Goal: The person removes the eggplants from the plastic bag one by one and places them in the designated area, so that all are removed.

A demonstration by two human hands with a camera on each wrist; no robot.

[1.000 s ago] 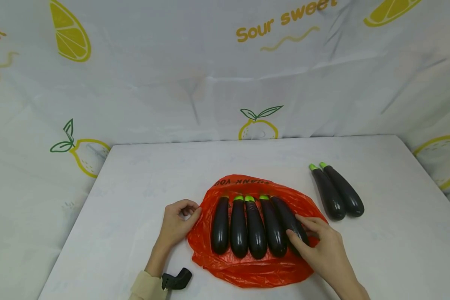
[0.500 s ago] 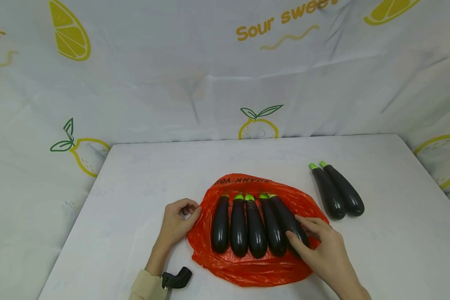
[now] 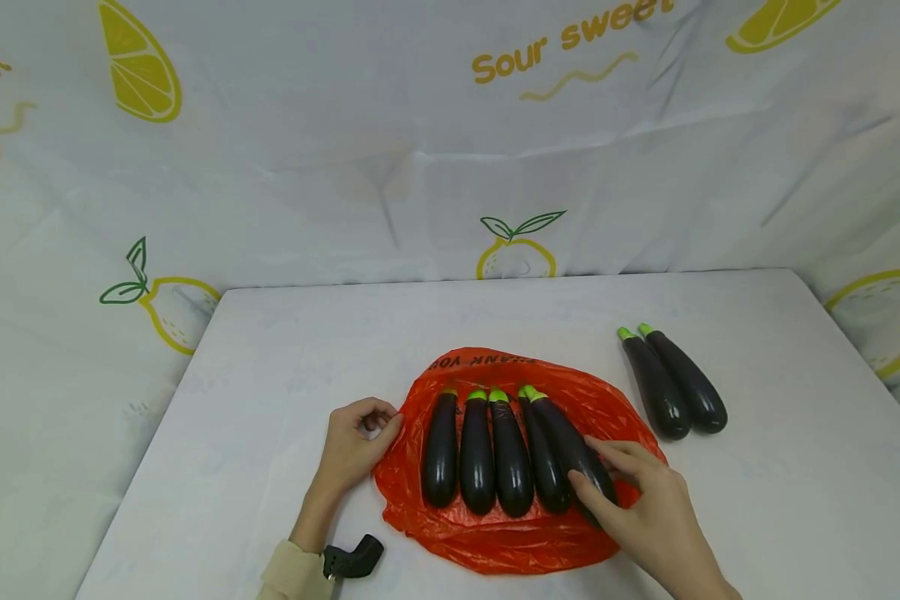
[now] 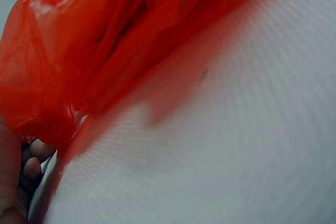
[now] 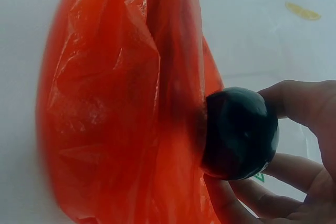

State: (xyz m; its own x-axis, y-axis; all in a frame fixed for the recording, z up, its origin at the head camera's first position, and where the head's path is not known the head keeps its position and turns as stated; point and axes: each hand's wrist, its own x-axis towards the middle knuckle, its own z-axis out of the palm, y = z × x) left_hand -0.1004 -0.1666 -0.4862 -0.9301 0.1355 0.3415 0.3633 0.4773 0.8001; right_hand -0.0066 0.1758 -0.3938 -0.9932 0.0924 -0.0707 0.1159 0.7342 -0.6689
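A red plastic bag (image 3: 506, 554) lies spread on the table, with a row of several dark eggplants (image 3: 477, 462) on it, green caps pointing away. My right hand (image 3: 648, 504) grips the rightmost eggplant (image 3: 567, 437) near its thick end, thumb on one side and fingers on the other. This eggplant slants and partly covers its neighbour. In the right wrist view its round dark end (image 5: 241, 132) sits between thumb and fingers, beside the bag. At the bag's left edge, my left hand (image 3: 356, 442) pinches the plastic; its fingertips are partly hidden behind red film (image 4: 79, 35) in the left wrist view.
Two more eggplants (image 3: 654, 387) lie side by side on the white table (image 3: 307, 350), to the right of the bag. Behind the table hangs a white cloth (image 3: 307, 167) with lemon prints. A black wrist device (image 3: 354, 557) sits by the left sleeve (image 3: 296, 573).
The rightmost eggplant's capped end has swung left, and its green cap has come into sight against its neighbour's. My right hand has shifted slightly with it; the left hand stays put.
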